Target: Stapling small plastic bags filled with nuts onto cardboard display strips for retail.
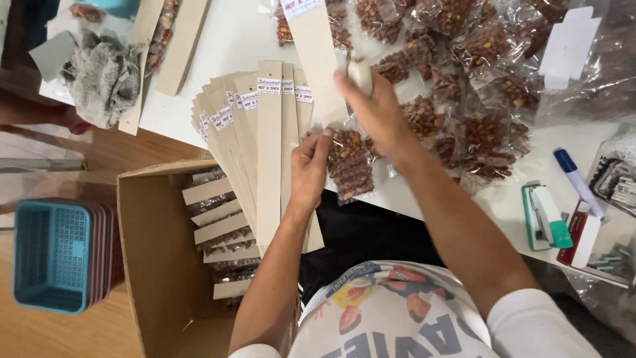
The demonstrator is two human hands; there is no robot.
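My left hand (309, 167) pinches the top edge of a clear packet of peanuts (349, 164) lying at the table's front edge. My right hand (374, 106) is above it, fingers closed around a small pale object, touching a long tan cardboard strip (317, 50) with a label at its top. Just left of my hands a fan of several labelled cardboard strips (246, 132) lies spread out, their lower ends hanging over the table edge.
A heap of peanut packets (464, 73) covers the table's right side. A green stapler (544, 215), a blue marker (575, 178) and staple boxes (582, 233) lie at right. An open cardboard box (149, 265) with filled strips stands at lower left, beside stacked baskets (52, 255). A grey cloth (103, 76) lies top left.
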